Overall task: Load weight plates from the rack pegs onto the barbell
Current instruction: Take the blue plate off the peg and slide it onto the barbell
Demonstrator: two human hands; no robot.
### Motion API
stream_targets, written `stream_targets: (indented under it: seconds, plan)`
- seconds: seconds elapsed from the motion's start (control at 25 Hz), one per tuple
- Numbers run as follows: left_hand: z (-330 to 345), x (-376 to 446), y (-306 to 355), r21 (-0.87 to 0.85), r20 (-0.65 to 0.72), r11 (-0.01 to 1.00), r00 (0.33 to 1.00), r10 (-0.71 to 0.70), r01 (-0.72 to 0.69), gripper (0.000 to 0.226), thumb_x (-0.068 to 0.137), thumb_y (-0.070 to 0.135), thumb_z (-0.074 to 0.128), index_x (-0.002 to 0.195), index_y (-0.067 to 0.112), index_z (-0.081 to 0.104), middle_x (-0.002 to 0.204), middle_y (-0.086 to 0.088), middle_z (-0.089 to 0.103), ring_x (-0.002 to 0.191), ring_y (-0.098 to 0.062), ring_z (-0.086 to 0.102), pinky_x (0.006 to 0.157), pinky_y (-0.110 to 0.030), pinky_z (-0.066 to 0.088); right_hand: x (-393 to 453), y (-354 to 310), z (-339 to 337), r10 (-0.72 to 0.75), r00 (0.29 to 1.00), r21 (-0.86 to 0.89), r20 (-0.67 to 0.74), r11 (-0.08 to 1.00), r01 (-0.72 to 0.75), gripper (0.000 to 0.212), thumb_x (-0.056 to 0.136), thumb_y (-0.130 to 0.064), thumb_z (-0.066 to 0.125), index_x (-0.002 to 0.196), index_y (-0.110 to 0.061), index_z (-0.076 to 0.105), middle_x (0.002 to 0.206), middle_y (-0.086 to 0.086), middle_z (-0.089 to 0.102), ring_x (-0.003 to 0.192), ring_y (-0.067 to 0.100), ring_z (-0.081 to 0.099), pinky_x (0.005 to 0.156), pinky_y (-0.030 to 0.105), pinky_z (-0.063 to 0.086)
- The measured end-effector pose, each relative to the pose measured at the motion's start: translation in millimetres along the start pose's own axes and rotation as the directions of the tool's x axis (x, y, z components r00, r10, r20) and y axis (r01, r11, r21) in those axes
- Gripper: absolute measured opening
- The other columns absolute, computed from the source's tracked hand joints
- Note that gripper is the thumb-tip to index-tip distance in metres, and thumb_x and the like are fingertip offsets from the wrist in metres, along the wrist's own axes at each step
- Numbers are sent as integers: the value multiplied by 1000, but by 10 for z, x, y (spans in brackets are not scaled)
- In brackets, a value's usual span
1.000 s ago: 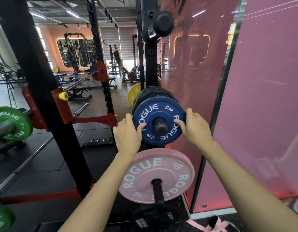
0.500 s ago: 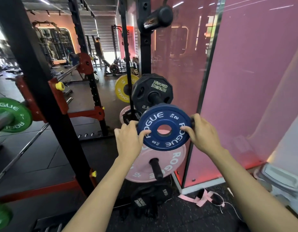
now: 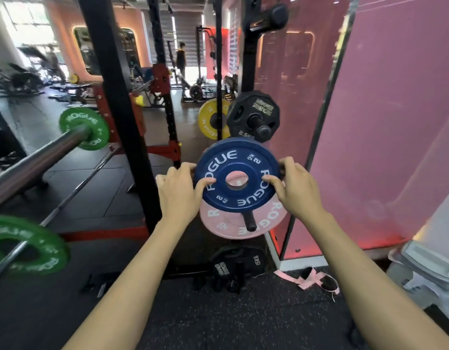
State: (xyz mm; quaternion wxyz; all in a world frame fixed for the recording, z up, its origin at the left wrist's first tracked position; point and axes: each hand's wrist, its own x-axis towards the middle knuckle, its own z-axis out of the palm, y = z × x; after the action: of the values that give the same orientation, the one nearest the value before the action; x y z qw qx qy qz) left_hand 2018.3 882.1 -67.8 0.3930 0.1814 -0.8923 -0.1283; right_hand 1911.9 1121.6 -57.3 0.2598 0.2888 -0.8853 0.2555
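A: What do we hold now?

B: We hold the blue 2 kg plate [image 3: 237,175], a round matte disc with white raised letters and a smooth centre hole. Our left hand [image 3: 179,192] grips its left edge with curled fingers, and our right hand [image 3: 295,189] grips its right edge in the same way. The plate is in the air, off any peg, in front of the pink plate [image 3: 243,218].

A: And the rack?

B: The pink plate sits on a lower black peg [image 3: 249,221]. Above it, the black many-sided 2.5 kg plate [image 3: 253,114] hangs on its own peg. A yellow plate [image 3: 210,119] is behind.

A: The barbell?

B: The steel barbell sleeve [image 3: 39,157] lies at the left, shiny, with a green plate [image 3: 85,128] on it. The floor [image 3: 231,319] is dark speckled rubber, and the wall panel [image 3: 395,122] is glossy pink.

A: What changed?

B: Half a second ago the blue plate was nearer the rack; now the barbell is more in our view.
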Motion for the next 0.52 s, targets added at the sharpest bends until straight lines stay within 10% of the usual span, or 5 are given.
stream_targets:
  seconds: [0.52]
  plan:
    - [-2261,-1665,-1389,292,-226,881,922,-313,371,54,82,64,61,108,16,62,93,1,67,93,-25,57,80,-39,30,-853,-2376,533,-383,916,425,120,854,301,46,87,-55,56,110,-16,49,93,8,60,86,31,59,65,37,43]
